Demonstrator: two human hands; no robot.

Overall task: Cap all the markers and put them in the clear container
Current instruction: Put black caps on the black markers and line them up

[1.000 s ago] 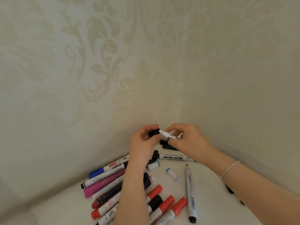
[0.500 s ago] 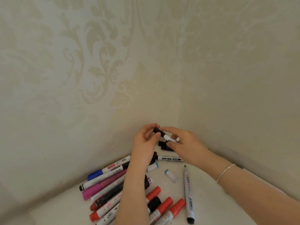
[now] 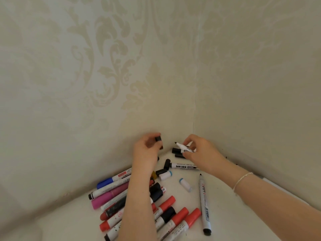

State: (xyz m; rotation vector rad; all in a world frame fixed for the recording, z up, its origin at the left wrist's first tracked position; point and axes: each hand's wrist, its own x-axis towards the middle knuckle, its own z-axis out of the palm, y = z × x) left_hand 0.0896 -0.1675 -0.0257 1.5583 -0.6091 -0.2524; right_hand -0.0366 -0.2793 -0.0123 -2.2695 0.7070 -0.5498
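Observation:
My left hand (image 3: pixel 146 150) pinches a small black cap (image 3: pixel 158 138) above the corner of the white table. My right hand (image 3: pixel 202 151) grips a white marker (image 3: pixel 182 147) whose bare black tip points left toward the cap, a short gap between them. An uncapped white marker (image 3: pixel 204 202) lies lengthwise at the right. Another white marker (image 3: pixel 184 166) lies flat below my right hand. A pile of red, black, pink and blue markers (image 3: pixel 111 195) lies under my left forearm. Two white caps with blue ends (image 3: pixel 185 184) lie loose. No clear container is in view.
Patterned beige walls (image 3: pixel 121 75) meet in a corner right behind my hands. Loose black caps (image 3: pixel 176 150) lie in that corner. The white table (image 3: pixel 229 214) stretches to the lower right; a thin bracelet circles my right wrist.
The cap and marker were together between both hands. Now my left hand has drawn the black cap off to the left and the marker tip is bare.

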